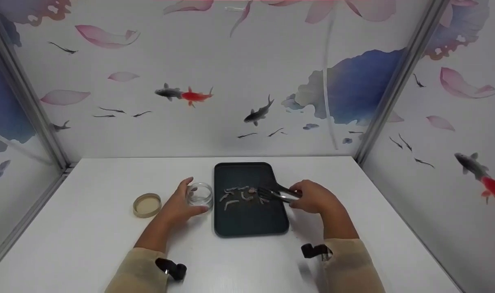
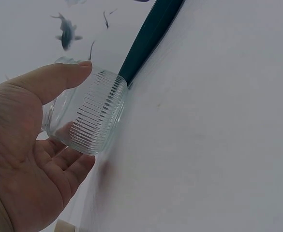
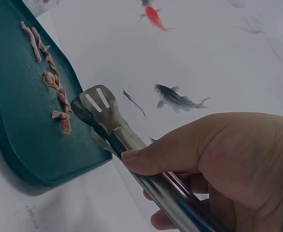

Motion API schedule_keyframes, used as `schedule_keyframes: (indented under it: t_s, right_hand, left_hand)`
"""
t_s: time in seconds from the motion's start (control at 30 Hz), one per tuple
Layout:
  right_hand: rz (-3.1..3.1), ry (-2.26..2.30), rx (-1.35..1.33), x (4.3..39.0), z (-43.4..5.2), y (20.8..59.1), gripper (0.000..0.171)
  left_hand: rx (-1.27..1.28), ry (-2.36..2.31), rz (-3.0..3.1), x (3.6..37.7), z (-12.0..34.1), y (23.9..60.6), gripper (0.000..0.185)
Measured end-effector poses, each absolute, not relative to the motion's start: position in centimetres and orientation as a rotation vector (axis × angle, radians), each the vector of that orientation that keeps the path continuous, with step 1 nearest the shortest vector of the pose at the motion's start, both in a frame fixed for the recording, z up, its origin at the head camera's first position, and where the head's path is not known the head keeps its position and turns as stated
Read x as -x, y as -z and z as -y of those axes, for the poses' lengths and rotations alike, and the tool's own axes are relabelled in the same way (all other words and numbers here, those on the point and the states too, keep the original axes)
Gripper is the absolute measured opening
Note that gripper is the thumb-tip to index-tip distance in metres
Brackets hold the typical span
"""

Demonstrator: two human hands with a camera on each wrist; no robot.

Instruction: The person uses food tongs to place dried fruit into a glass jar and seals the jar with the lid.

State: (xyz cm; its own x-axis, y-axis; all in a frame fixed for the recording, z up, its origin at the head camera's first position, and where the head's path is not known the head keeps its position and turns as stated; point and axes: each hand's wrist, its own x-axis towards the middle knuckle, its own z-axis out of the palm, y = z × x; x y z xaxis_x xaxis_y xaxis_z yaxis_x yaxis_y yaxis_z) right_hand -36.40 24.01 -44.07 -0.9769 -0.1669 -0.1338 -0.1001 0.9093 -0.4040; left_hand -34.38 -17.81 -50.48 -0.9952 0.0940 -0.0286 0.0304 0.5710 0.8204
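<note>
My left hand (image 1: pixel 177 205) grips a small clear ribbed glass jar (image 1: pixel 200 194) standing on the white table just left of a dark green tray (image 1: pixel 249 224); thumb and fingers curl round the jar (image 2: pixel 90 121) in the left wrist view. My right hand (image 1: pixel 312 197) holds metal tongs (image 1: pixel 277 193) whose slotted tips hover over the tray's right part, close to several small pinkish-grey strips (image 1: pixel 241 194). In the right wrist view the tongs (image 3: pixel 102 113) sit just above the tray (image 3: pixel 20 130), their tips near each other with nothing visible between them, beside the strips (image 3: pixel 54 92).
A round tan lid (image 1: pixel 147 204) lies flat on the table left of the jar. Walls papered with fish and petals close in the back and both sides. The white tabletop (image 1: pixel 88 244) stretches toward me in front of the tray.
</note>
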Motion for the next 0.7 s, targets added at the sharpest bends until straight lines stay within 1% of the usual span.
schedule_keyframes:
  t_s: [0.2,0.57,0.7]
  right_hand:
    - [-2.869,0.595,0.184,36.24,-23.82,44.19,0.045]
    - [-2.862,0.61,0.229,36.19,-23.64,44.32,0.032]
    - [-2.871,0.622,0.226,36.15,-23.64,44.19,0.03]
  left_hand:
    - [-0.093,-1.411,-2.729,34.27,17.75,50.35,0.117]
    - [-0.072,-1.411,-2.726,34.53,17.71,50.26,0.117]
    - [-0.062,-1.399,-2.726,34.48,17.68,50.39,0.117]
